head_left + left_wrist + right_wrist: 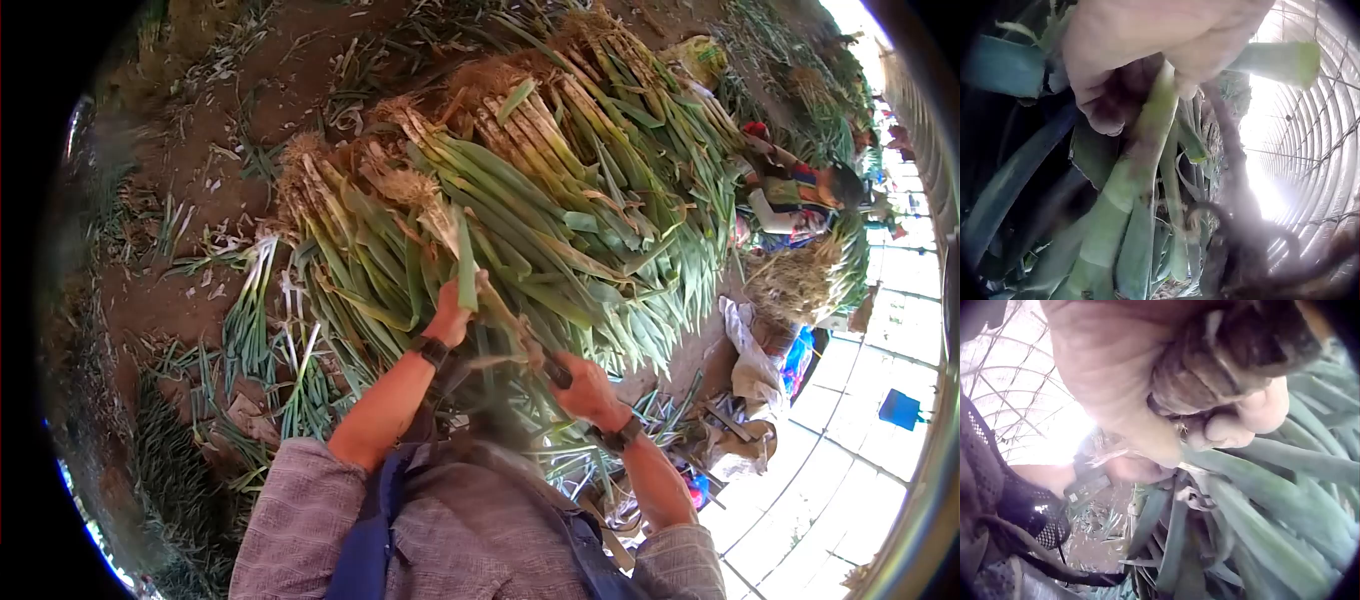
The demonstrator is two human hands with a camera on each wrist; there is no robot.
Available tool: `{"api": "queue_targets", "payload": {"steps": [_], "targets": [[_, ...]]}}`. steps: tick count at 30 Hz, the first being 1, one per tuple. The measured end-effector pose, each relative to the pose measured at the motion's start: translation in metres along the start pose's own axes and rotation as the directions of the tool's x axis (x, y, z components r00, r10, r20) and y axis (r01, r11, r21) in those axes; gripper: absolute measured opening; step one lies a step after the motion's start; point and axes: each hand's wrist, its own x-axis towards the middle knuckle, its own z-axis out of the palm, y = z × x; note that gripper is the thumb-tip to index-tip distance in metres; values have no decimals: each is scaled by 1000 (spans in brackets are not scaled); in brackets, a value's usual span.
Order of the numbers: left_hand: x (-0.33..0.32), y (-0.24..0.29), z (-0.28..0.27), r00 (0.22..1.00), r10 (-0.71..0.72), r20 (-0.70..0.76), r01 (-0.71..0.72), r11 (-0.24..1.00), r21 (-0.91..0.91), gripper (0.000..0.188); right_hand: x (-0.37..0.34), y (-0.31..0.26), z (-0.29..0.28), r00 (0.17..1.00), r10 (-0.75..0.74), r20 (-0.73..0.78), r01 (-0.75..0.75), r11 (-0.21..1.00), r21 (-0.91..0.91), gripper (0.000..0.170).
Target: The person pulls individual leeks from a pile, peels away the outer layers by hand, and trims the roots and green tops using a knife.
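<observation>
My left hand (450,315) grips a long green onion (440,220), its roots pointing away from me over the pile. In the left wrist view, the stalk (1125,178) comes out below the curled fingers. A brown withered leaf (520,335) stretches from beside the left hand to my right hand (590,390), which pinches its end. A dark wrapping (1204,369) covers the right thumb, which lies against the curled fingers in the right wrist view. Right in front of both hands lies a big pile of green onions (510,200), roots away from me.
Loose green onions (255,310) and leaf scraps lie on the bare soil (160,300) to the left. At the right, a person (800,205) sits low beside another heap (800,275). A pale sack (750,365) lies near my right arm.
</observation>
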Motion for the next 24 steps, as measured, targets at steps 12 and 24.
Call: {"api": "queue_targets", "payload": {"steps": [12, 24], "targets": [[-9, -1, 7, 989, 10, -148, -5, 999, 40, 42, 73, -18, -8, 988, -143, 55, 146, 987, -73, 39], [-12, 1, 2, 983, -44, -178, 44, 999, -5, 30, 98, -43, -15, 978, -139, 154, 154, 983, -94, 19]]}}
